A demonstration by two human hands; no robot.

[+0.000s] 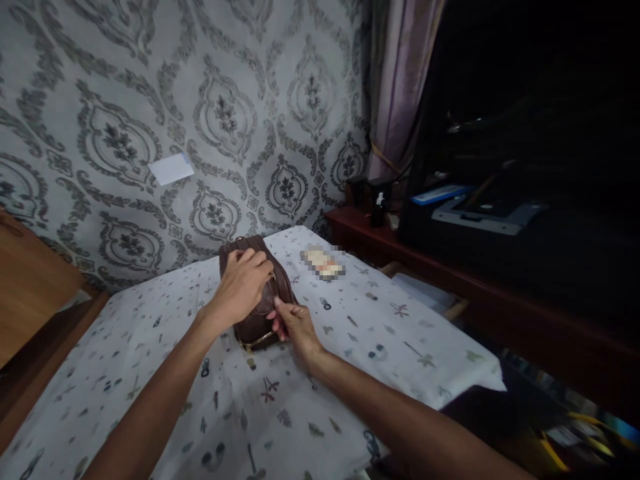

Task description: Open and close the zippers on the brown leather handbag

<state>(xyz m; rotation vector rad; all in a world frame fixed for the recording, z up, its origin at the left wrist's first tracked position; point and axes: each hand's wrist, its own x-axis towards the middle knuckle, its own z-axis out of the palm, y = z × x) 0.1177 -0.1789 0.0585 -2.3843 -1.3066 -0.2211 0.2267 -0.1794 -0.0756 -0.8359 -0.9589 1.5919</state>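
Note:
A small brown leather pouch [250, 325] with a gold zipper lies on a table covered by a white patterned cloth [380, 333]. My left hand [241, 285] rests over the pouch's top and grips it from above. On the near right side of the pouch, my right hand [296, 327] pinches it at the zipper line with thumb and fingers. Much of the pouch is hidden under both hands.
A small blurred flat object [323, 262] lies on the cloth behind the pouch. A dark wooden shelf [450, 273] with a printer [485, 213] and a small bottle [379, 210] stands to the right. Patterned wallpaper rises behind, and a wooden board [30, 287] stands at left.

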